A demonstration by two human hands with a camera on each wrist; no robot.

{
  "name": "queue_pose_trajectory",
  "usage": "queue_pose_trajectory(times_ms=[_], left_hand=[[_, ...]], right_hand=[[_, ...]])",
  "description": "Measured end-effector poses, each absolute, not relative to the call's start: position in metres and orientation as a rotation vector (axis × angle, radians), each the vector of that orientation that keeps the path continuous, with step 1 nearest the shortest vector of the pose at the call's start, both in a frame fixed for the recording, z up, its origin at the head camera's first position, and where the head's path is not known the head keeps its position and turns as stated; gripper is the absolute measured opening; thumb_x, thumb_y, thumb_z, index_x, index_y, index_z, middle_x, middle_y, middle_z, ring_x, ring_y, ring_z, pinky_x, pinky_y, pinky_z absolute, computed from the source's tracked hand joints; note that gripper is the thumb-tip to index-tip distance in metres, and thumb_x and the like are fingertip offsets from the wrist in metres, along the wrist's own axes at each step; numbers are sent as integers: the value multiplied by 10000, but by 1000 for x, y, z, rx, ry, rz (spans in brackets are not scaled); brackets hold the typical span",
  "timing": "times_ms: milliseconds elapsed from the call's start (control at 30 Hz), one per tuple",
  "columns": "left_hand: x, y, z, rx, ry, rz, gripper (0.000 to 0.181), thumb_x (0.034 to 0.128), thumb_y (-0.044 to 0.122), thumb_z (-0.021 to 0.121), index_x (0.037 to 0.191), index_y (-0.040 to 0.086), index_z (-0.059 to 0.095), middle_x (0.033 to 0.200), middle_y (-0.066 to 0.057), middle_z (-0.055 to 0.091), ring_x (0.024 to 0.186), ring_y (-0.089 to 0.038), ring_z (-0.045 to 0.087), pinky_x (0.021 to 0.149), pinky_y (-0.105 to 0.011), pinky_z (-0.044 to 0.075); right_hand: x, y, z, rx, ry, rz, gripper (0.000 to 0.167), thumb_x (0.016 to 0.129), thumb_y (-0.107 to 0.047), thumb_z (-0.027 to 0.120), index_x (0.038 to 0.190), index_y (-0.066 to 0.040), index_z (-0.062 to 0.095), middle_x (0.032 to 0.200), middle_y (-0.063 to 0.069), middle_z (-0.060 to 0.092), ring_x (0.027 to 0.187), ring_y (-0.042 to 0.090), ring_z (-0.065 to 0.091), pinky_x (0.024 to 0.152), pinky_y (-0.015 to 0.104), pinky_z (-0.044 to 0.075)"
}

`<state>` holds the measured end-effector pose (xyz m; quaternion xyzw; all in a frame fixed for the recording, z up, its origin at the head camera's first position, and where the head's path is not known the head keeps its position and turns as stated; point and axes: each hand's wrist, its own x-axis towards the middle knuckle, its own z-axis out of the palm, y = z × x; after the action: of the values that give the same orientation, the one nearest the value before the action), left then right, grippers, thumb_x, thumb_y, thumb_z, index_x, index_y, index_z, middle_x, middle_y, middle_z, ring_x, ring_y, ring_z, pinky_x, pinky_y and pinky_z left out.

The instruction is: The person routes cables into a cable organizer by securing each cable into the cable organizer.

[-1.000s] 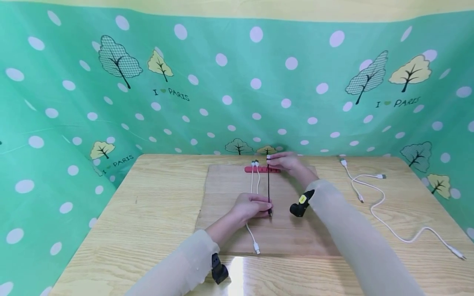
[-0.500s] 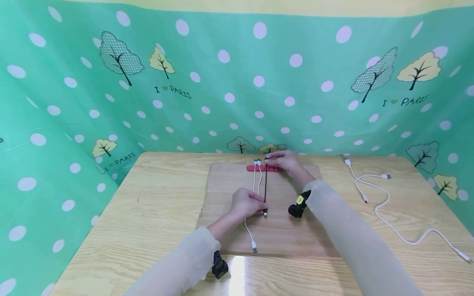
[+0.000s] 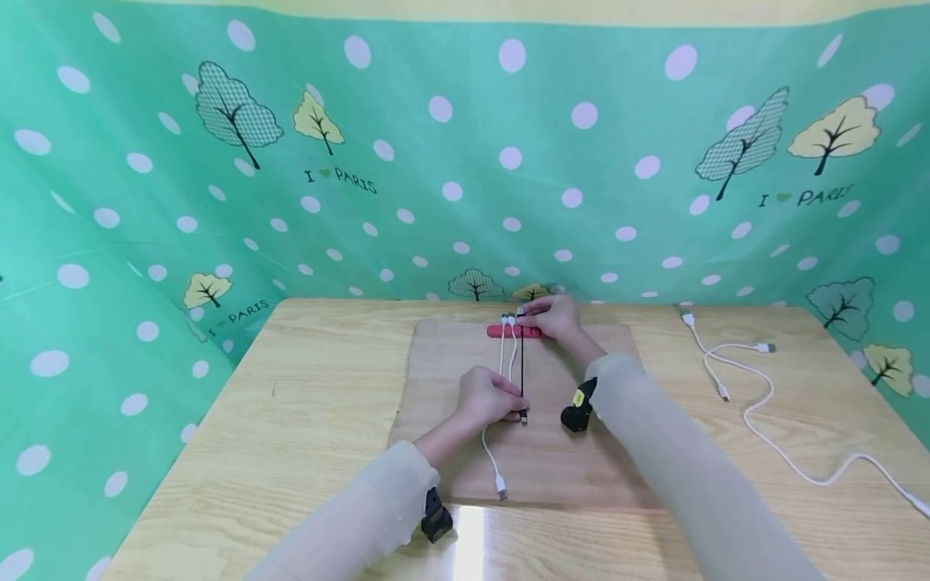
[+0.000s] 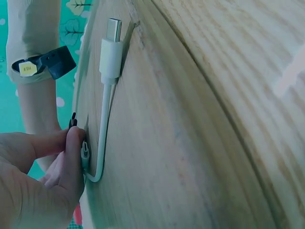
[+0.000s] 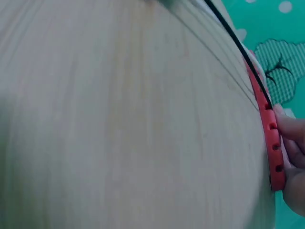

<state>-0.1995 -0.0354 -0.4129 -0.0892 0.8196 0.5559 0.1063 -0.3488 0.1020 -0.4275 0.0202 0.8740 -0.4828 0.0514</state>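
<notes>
A thin black cable point(image 3: 521, 363) runs taut between both hands in the head view. My left hand point(image 3: 485, 395) pinches its near end, just behind the plug. The far end, by its USB plug, is held between the fingers of my right hand point(image 3: 554, 316) at a red slotted cable holder point(image 3: 496, 332). Two white cables point(image 3: 502, 347) lie across that holder, just left of the black one. In the right wrist view the black cable point(image 5: 238, 43) meets the holder point(image 5: 273, 148) at one slot; whether it sits inside, I cannot tell. Several slots beside it hold no cable.
Under the hands lies a wooden board point(image 3: 581, 476) on the wood-grain table point(image 3: 327, 387). A white cable's plug point(image 3: 500, 486) rests near the board's front edge. More white cables point(image 3: 763, 379) lie to the right. A green curtain point(image 3: 407, 121) hangs behind.
My right hand and the black cable's far end have shifted left along the red holder, closer to the two white cables. The left hand keeps its pinch on the near end.
</notes>
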Motion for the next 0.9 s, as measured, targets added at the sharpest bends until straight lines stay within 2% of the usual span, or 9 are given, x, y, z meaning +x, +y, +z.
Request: queue_pose_trajectory(times_ms=[167, 400, 600, 900], left_hand=[[-198, -34, -408, -270, 2433, 1608, 90, 723, 1, 801, 763, -18, 723, 707, -153, 735, 459, -107, 645, 495, -243, 581], [-194, -35, -405, -239, 2388, 1568, 80, 737, -6, 791, 771, -26, 721, 703, -160, 731, 463, -101, 644, 506, -241, 584], [-193, -36, -402, -216, 2386, 1530, 75, 743, -1, 787, 760, -27, 719, 682, -168, 723, 449, -99, 639, 500, -231, 578], [-192, -34, -395, -143, 2498, 1366, 122, 744, -17, 781, 670, -24, 685, 640, -166, 706, 533, -226, 703, 485, -252, 579]], right_hand=[[-344, 96, -421, 108, 2735, -1421, 290, 758, -137, 804, 1027, -54, 733, 1034, 147, 732, 960, 256, 646, 879, 327, 535], [-342, 97, -416, 193, 2600, -1434, 297, 782, -89, 772, 1072, -58, 711, 1231, 145, 644, 1195, 295, 547, 1001, 355, 522], [-340, 98, -413, 154, 2601, -1405, 289, 802, -116, 756, 1086, -85, 712, 1208, 129, 658, 1168, 290, 556, 989, 356, 515], [-338, 101, -411, 97, 2586, -1424, 292, 837, -81, 712, 1127, -89, 690, 1202, 133, 661, 1140, 296, 589, 1009, 380, 504]])
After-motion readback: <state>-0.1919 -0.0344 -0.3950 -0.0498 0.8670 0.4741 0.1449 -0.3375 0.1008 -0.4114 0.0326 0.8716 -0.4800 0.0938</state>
